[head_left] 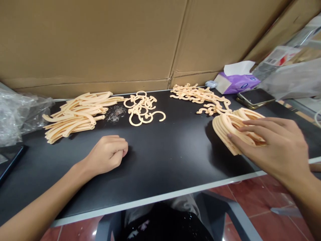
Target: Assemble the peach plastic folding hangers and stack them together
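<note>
right hand (281,145) at the stack of curved pieces (223,129), thumb and fingers spread apart from each other; thumb against the pieces, fingers reaching over them. cannot tell whether it pinches hard or bears any weight. left hand (110,152) curled into a loose fist, well apart from the right and over bare desk; cannot tell whether anything is inside the fist.

step in hand, as judged: handling the stack, either gathering it or setting it straight; one view does not settle which. next move, as judged: separating a single piece would call for the thumb to part one layer from those nested with it, a steady hold on the rest; left hand looks free to help, but would have to cross the desk.

stack lies near the right end of the desk (155,167), just left of the right palm, far from the left hand. outward from it: small wavy pieces (188,93) in a heap behind and to the left; phone (257,97) behind, with purple tissue pack (234,83) near it; open hooks (135,122) in a loose tangle toward mid-desk; long curved bars (77,113) piled beyond the left fist; clear plastic (20,117) at the far left.
</note>
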The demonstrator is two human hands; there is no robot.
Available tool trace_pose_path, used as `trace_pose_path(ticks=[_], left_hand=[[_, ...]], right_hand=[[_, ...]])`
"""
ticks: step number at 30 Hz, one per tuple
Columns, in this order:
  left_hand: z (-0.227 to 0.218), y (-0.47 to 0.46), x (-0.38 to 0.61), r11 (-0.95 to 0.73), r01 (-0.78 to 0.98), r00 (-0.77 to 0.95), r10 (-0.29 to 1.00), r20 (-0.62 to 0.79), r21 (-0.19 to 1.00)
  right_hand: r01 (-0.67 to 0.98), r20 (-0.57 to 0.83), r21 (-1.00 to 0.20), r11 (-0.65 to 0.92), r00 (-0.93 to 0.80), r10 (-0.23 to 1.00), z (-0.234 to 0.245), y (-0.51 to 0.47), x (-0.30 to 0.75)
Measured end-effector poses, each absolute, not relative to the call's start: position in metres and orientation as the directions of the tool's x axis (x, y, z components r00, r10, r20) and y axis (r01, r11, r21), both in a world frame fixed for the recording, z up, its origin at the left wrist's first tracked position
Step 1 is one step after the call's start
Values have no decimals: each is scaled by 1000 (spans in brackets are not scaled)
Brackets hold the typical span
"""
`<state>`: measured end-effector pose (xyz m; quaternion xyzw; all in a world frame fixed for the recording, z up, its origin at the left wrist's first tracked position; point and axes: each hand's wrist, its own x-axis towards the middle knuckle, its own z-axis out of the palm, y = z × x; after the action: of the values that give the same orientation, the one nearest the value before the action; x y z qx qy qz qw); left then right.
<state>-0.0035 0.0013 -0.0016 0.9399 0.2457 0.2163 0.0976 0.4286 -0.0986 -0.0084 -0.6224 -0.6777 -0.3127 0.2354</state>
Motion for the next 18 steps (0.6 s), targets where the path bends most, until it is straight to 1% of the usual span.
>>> trace_pose_path(ticks=[3, 5, 6, 7, 8, 9, 10, 12, 14, 15, 18], left_hand=[[-2, 1, -3, -858, 421, 781, 508, 364, 295], [-2, 1, -3, -856, 423, 779, 511, 363, 298], [-2, 1, -3, -857, 421, 779, 510, 365, 298], [-3, 1, -3, -857, 419, 779, 508, 367, 300], [-3, 1, -3, -858, 415, 779, 507, 369, 302], [-3, 1, -4, -859, 412, 778, 505, 372, 305], [-3, 1, -4, -858, 411, 777, 507, 372, 310], [-2, 0, -4, -852, 411, 772, 515, 374, 325], [-1, 0, -4, -841, 416, 762, 530, 371, 346], [-1, -1, -4, -832, 422, 757, 542, 365, 359], [1, -2, -3, -798, 452, 739, 585, 334, 398]], right_hand=[[993, 706, 115, -4, -79, 704, -5, -101, 422], [993, 721, 113, 13, -91, 687, -4, -107, 407], [990, 735, 129, 56, -133, 665, -6, -112, 396], [985, 721, 136, 108, -173, 671, -8, -116, 382], [974, 705, 139, 180, -225, 672, -11, -121, 368], [952, 661, 139, 272, -294, 691, -14, -125, 353], [924, 635, 122, 363, -354, 686, -16, -128, 338], [863, 602, 35, 504, -421, 679, -18, -128, 312], [827, 576, -32, 561, -444, 687, -14, -119, 292], [806, 555, -38, 591, -475, 683, -11, -111, 284], [759, 527, 0, 651, -554, 645, 0, -75, 265]])
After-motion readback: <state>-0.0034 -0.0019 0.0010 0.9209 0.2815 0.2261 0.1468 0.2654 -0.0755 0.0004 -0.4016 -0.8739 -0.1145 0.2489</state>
